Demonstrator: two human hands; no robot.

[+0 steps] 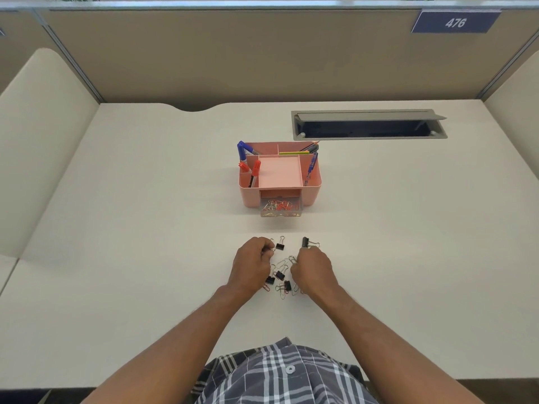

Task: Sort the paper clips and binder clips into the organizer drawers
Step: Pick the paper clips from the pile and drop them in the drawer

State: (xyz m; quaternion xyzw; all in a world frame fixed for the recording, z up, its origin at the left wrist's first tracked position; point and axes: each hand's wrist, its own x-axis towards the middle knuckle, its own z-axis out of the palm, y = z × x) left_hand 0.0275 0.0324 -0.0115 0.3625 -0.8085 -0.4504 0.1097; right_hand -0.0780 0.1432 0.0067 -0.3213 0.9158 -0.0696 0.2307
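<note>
A pink desk organizer point(313, 189) stands mid-desk. Its clear drawer point(280, 209) is pulled out toward me and holds several paper clips. Loose paper clips point(282, 263) and small black binder clips point(280, 275) lie scattered in front of me. A larger black binder clip point(306, 242) lies at the pile's far right. My left hand point(252, 265) has curled fingers pinching a silver paper clip at the pile's left edge, beside a small binder clip point(280, 246). My right hand point(313, 269) pinches paper clips at the pile's right side.
Pens, markers and sticky notes fill the organizer's top compartments point(248, 161). An open grey cable hatch point(367, 125) is set into the desk at the back right. Beige partition walls enclose the desk on three sides.
</note>
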